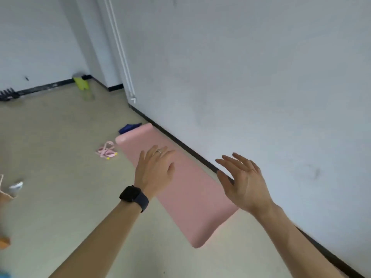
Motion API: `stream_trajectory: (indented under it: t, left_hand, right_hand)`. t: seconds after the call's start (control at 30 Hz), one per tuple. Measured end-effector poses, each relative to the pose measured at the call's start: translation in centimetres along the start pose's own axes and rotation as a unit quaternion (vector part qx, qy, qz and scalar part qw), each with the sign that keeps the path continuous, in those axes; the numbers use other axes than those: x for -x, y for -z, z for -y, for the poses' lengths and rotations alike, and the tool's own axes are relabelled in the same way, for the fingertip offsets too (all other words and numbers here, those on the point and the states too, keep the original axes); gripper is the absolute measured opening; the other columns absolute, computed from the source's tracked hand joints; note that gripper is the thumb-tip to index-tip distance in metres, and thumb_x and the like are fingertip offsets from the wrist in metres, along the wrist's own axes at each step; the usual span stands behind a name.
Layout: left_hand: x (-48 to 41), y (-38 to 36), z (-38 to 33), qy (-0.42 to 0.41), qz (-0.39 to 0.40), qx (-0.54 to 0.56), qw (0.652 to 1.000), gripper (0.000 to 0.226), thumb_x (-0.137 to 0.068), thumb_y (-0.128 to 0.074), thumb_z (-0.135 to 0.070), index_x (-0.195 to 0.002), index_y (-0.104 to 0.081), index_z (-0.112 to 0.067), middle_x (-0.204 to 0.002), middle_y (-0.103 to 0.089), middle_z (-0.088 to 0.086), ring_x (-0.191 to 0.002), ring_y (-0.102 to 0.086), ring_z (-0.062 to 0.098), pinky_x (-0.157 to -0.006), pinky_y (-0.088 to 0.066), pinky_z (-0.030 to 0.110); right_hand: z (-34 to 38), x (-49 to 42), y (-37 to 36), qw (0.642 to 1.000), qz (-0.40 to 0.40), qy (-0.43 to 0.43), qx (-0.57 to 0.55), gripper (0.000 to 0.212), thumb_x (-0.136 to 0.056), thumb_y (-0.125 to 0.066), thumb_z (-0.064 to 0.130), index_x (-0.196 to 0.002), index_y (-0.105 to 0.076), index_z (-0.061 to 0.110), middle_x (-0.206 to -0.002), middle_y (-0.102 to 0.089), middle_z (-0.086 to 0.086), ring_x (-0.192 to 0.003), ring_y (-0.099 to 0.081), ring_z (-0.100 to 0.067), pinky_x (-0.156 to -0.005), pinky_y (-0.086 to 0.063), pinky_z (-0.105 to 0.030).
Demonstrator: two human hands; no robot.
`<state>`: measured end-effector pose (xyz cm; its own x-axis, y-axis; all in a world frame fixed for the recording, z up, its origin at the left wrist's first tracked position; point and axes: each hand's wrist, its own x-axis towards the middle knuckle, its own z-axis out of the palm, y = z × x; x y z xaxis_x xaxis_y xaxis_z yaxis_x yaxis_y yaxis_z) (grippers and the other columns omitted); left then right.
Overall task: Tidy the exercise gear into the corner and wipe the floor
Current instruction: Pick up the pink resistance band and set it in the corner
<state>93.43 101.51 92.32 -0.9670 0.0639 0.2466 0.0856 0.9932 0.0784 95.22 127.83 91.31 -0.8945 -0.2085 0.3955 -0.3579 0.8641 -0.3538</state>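
An orange thing [4, 242] is cut off at the left edge, and I can't identify it. Both my hands hover over the one pink mat [192, 207], which lies flat along the wall. My left hand [155, 169] has its fingers straight and my right hand [244, 181] has them spread, gripping nothing; I can't judge contact. Beyond lie one tangled pink cord [106, 151], one blue item [128, 127] half hidden behind the mat, and one blurred yellow-green object [81, 83].

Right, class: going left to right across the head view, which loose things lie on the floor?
small crumpled white item → yellow-green object at the far wall → tangled pale pink cord → flat pink exercise mat along the right wall
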Motion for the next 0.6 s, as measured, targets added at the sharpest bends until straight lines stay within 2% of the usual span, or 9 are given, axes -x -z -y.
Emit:
stream_trajectory:
  t: [0.17, 0.3, 0.43, 0.6]
  left_hand:
    - [0.1, 1.6, 17.6, 0.069, -0.033, -0.013, 0.997, 0.044, -0.091, -0.048, -0.034, -0.134, -0.057, -0.033, -0.141, -0.057, -0.003, -0.139, -0.039, 0.023, -0.107, -0.036, 0.047]
    - [-0.5, 2.7, 30.2, 0.126, -0.029, -0.021, 0.991, 0.044, -0.093, -0.045, -0.037, -0.136, -0.052, -0.039, -0.149, -0.049, -0.008, -0.143, -0.033, 0.022, -0.112, -0.027, 0.043]
    - [-1.7, 3.1, 40.1, 0.175, -0.033, -0.005, 0.984, 0.044, -0.096, -0.05, -0.034, -0.14, -0.049, -0.041, -0.151, -0.045, -0.008, -0.146, -0.03, 0.02, -0.115, -0.021, 0.045]
    - [-5.5, 1.6, 50.4, 0.218, -0.019, 0.006, 0.976, 0.042, -0.097, -0.049, -0.035, -0.138, -0.051, -0.042, -0.151, -0.045, -0.008, -0.147, -0.028, 0.02, -0.118, -0.018, 0.045]
  right_hand:
    - [12.4, -8.0, -9.4, 0.996, 0.032, 0.073, -0.036, 0.045, -0.095, -0.037, 0.05, -0.129, -0.062, 0.035, -0.136, -0.061, 0.012, -0.137, -0.046, -0.018, -0.111, -0.037, -0.044]
    - [21.0, -14.4, -16.4, 0.991, 0.053, 0.111, -0.056, 0.046, -0.095, -0.036, 0.051, -0.13, -0.061, 0.036, -0.136, -0.061, 0.012, -0.137, -0.046, -0.018, -0.112, -0.037, -0.045]
    - [28.1, -20.2, -22.3, 0.986, 0.069, 0.132, -0.07, 0.045, -0.095, -0.038, 0.049, -0.13, -0.063, 0.034, -0.135, -0.062, 0.011, -0.135, -0.049, -0.019, -0.11, -0.039, -0.045]
    - [33.6, -28.4, -28.8, 0.982, 0.097, 0.133, -0.09, 0.048, -0.094, -0.034, 0.053, -0.131, -0.06, 0.038, -0.136, -0.06, 0.015, -0.136, -0.047, -0.017, -0.109, -0.04, -0.051]
